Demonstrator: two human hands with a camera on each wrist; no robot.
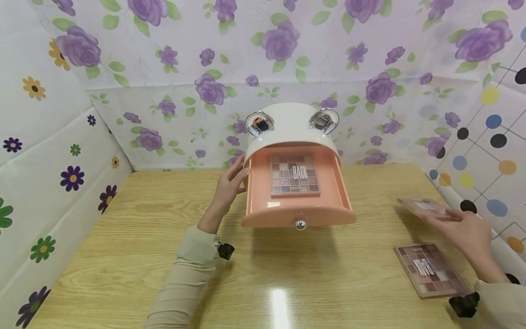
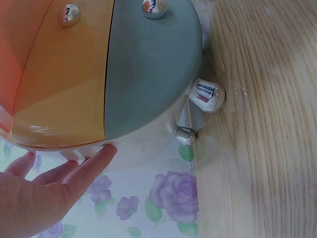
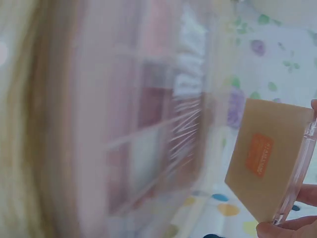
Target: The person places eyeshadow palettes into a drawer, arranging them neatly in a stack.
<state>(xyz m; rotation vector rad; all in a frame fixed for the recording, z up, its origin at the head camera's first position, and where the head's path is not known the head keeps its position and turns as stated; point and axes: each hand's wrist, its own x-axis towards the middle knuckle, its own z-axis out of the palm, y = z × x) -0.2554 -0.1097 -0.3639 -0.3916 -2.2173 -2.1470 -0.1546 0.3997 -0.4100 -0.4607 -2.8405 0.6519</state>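
The right hand (image 1: 466, 230) pinches a palette (image 1: 421, 205) by its edge — better to hold it level — and the left hand (image 1: 229, 185), fingers extended, should steady the box (image 1: 289, 119).

1. A booth-like tabletop corner; whether in a home or a studio, I cannot tell.
2. The wood-grain table (image 1: 349, 274) backs onto a rose-printed covering (image 1: 238, 59).
3. A daisy-printed covering (image 1: 41, 151) lines the left, a dotted covering (image 1: 478, 144) the right.
4. Makeup palettes (image 1: 295, 174) and a small drawer cabinet (image 1: 289, 119) suggest a dressing table.
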